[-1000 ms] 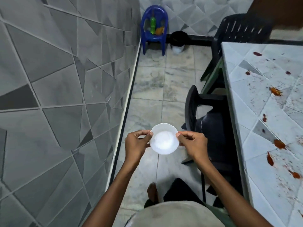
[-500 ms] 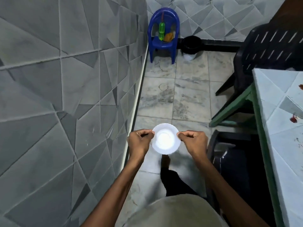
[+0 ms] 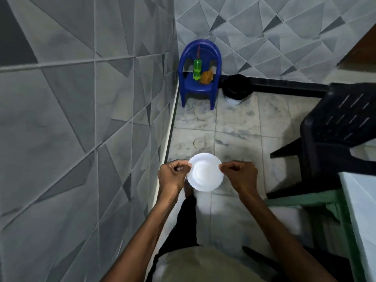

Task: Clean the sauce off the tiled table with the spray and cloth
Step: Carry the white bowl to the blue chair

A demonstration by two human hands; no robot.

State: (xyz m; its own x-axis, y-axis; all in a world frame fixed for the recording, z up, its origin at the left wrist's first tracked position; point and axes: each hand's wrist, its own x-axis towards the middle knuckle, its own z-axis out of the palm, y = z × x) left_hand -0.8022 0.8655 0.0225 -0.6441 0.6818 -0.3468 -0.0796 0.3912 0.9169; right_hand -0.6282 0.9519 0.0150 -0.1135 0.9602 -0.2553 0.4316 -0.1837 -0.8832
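I hold a small white plate (image 3: 204, 172) flat in front of me above the floor. My left hand (image 3: 173, 176) pinches its left rim and my right hand (image 3: 240, 174) pinches its right rim. Ahead, a green spray bottle (image 3: 197, 69) and a crumpled orange cloth (image 3: 206, 76) lie on the seat of a small blue plastic chair (image 3: 198, 86) in the corner. Only the pale near corner of the tiled table (image 3: 364, 202) shows at the right edge; no sauce is visible on it.
A grey tiled wall (image 3: 81, 129) runs close along my left. A black plastic chair (image 3: 341, 135) stands at the right beside the table's green frame (image 3: 317, 197). A black bucket (image 3: 237, 88) sits by the far wall. Marbled floor tiles stretch between me and the blue chair.
I have walked forward with the plate: the blue chair is nearer and larger, and the stained tabletop has slid out of view to the right. Both hands keep their pinch.
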